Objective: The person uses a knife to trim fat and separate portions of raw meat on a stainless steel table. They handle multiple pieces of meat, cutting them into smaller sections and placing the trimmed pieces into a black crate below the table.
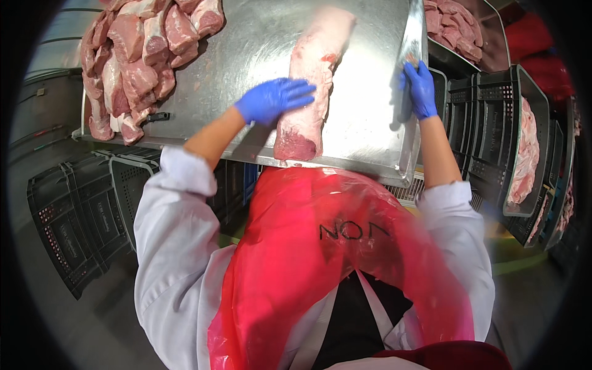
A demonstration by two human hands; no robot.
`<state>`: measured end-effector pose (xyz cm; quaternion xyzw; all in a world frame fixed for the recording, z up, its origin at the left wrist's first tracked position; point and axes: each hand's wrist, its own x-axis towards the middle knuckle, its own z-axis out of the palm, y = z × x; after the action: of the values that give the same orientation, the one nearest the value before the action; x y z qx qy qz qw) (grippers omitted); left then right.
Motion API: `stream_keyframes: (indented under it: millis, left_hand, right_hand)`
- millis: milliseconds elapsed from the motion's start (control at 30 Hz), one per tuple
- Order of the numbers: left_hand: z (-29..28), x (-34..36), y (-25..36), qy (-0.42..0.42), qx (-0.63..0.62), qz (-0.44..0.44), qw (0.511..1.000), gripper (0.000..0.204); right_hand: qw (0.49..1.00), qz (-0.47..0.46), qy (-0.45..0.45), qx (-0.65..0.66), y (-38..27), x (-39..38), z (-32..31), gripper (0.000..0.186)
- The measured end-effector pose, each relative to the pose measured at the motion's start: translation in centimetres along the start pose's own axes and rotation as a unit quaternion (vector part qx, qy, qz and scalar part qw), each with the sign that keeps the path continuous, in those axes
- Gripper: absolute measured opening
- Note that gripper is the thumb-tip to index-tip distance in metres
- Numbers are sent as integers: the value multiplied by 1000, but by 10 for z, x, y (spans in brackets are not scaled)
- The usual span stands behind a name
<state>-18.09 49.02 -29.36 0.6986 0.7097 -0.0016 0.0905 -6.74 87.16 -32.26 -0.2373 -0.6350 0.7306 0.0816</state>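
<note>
A long pale pork loin (314,80) lies lengthwise on the steel table (246,37), its near end at the table's front edge. Flat on the loin's left side rests my left hand (274,100), blue-gloved, fingers stretched out. At the table's right side, my right hand (420,89), also gloved in blue, is closed around a knife whose handle is hidden in the grip. The broad shiny blade (413,31) points away from me along the right rim, apart from the loin.
Pork pieces (135,61) are heaped at the table's left, with a black handle (159,116) sticking out beside them. More cut meat (453,28) fills a container at far right. Black crates (487,129) stand right of the table, one with pale meat (524,154); other crates (80,216) stand lower left.
</note>
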Motion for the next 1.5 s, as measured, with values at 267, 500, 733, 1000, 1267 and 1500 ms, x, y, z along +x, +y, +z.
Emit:
stream_keyframes:
  millis: [267, 500, 733, 1000, 1267, 1500]
  left_hand:
    - [-10, 105, -40, -15, 10, 22, 1000, 102]
    - [-7, 148, 3, -40, -7, -238, 970, 88]
    - [-16, 154, 19, -68, -47, -399, 913, 85]
    - [-4, 158, 22, 34, -56, -404, 913, 79]
    - [16, 242, 25, 126, -2, -246, 961, 21]
    - [-21, 250, 15, 53, -155, -278, 946, 16]
  right_hand:
    - [993, 47, 105, 8, 30, -94, -65, 15]
    - [984, 35, 173, 33, 49, -157, -92, 17]
    - [992, 48, 115, 14, 64, -155, -50, 29]
    - [947, -106, 141, -268, 66, -55, 3, 79]
    - [979, -20, 170, -113, 58, -76, -18, 87]
    - [977, -22, 168, -133, 44, -86, 9, 86]
